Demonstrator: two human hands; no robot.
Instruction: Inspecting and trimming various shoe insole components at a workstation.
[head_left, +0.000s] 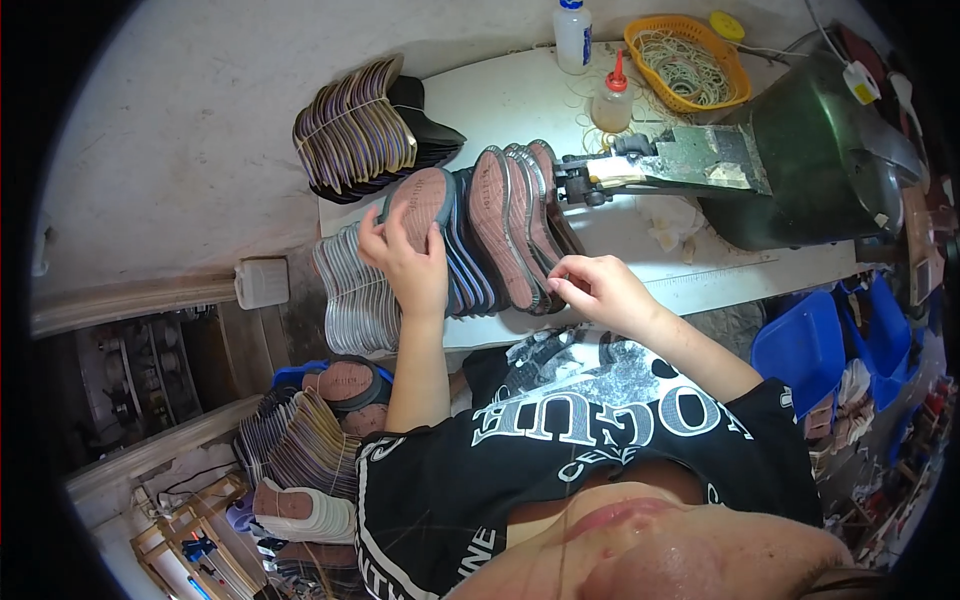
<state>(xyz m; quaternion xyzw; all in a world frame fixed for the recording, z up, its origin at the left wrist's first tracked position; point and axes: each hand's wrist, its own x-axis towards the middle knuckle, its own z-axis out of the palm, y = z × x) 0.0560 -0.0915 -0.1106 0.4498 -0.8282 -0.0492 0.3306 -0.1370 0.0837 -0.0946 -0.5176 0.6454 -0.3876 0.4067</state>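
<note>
My left hand is curled over a brown shoe sole with a dark rim, its fingers and thumb slightly apart against the surface. The sole lies at the left of a row of stacked soles; the hand hides its near end. To its right lean several brown soles with shiny dark edges, on edge and overlapping. My right hand is at the near right end of that row, its fingertips pinched together by the last sole's edge. What they pinch, if anything, is too small to make out.
A green machine with a metal arm reaches toward the soles from the right. Tied sole bundles stand at the far left, grey ones nearer. Behind are a red-tipped bottle and a yellow basket of rubber bands.
</note>
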